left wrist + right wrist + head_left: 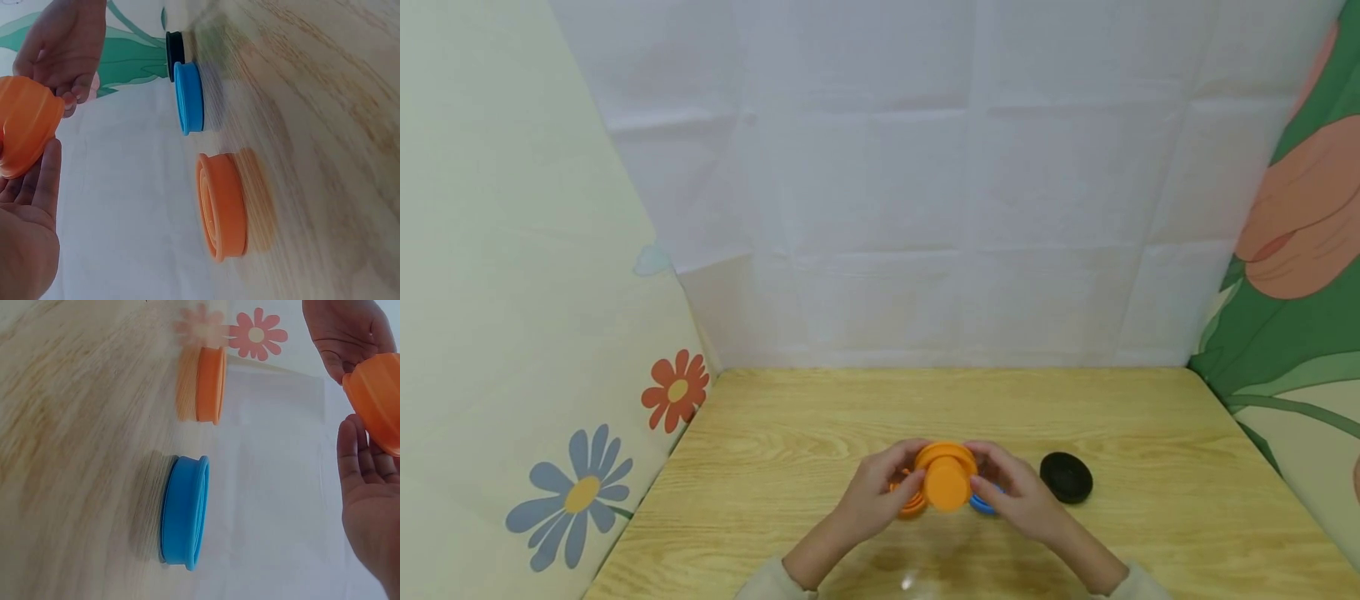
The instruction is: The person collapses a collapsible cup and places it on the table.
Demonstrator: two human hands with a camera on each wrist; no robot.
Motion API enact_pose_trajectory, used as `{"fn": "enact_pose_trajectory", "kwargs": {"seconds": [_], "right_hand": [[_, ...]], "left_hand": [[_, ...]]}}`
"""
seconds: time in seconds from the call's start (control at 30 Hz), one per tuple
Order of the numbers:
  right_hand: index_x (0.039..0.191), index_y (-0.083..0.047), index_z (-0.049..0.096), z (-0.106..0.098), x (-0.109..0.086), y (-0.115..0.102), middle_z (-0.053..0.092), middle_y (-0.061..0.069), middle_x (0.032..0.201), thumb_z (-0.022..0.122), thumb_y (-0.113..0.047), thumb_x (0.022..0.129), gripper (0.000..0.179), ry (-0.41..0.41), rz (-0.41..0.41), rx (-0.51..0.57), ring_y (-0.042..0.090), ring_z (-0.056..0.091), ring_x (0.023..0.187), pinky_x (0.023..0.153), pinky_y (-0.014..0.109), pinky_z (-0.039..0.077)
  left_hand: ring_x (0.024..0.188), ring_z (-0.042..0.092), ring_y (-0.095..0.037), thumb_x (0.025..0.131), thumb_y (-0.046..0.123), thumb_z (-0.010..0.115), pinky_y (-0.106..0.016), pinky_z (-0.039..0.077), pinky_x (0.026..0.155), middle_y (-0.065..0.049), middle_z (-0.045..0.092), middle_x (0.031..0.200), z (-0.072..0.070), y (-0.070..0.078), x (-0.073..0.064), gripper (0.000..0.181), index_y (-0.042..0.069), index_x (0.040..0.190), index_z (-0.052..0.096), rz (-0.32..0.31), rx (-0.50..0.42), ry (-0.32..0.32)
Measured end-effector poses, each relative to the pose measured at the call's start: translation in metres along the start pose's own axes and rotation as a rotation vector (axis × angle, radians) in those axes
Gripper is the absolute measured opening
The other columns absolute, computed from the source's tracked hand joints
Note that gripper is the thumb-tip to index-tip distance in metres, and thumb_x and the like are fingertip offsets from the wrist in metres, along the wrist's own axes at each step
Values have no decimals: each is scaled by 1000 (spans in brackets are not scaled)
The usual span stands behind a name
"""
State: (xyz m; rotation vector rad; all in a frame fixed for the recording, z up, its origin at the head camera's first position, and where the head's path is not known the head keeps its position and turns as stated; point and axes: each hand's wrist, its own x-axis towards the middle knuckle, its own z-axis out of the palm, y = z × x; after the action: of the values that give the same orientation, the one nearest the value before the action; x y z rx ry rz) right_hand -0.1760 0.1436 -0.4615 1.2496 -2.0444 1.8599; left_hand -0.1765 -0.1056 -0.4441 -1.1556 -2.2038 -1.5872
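An orange collapsible cup (947, 483), its stepped wall pulled out, is held up above the table between my two hands. Its round flat end faces the head camera. My left hand (878, 493) grips its left side, and my right hand (1019, 497) grips the right side, thumbs at the near part and fingers around the rim. Behind the hands, partly covered in the head view, lie a flattened orange cup (226, 206) with ringed folds and a flattened blue cup (184, 512); the wrist views show both resting on the table.
A black round dish-like piece (1066, 477) lies on the wood-grain table (820, 400), right of my right hand. A creased white sheet (925, 208) hangs along the back edge. Flower-patterned cloths (475, 333) stand at both sides.
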Motion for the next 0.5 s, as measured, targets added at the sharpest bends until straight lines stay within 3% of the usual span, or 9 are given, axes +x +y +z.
{"fn": "enact_pose_trajectory", "kwargs": {"seconds": [0.23, 0.5], "right_hand": [[133, 5, 53, 4, 1, -1, 67, 14, 112, 53, 10, 99, 34, 70, 40, -94, 7, 63, 98, 82, 26, 58], [131, 6, 55, 8, 3, -4, 68, 16, 109, 55, 11, 98, 34, 103, 11, -115, 7, 65, 97, 81, 27, 59]], "left_hand": [[98, 67, -12, 93, -5, 65, -33, 63, 76, -21, 70, 109, 1, 3, -1, 42, -3, 134, 55, -45, -108, -64], [96, 68, -11, 92, -6, 66, -32, 63, 74, -20, 71, 106, 4, 3, -1, 41, -3, 132, 56, -74, -69, -29]]}}
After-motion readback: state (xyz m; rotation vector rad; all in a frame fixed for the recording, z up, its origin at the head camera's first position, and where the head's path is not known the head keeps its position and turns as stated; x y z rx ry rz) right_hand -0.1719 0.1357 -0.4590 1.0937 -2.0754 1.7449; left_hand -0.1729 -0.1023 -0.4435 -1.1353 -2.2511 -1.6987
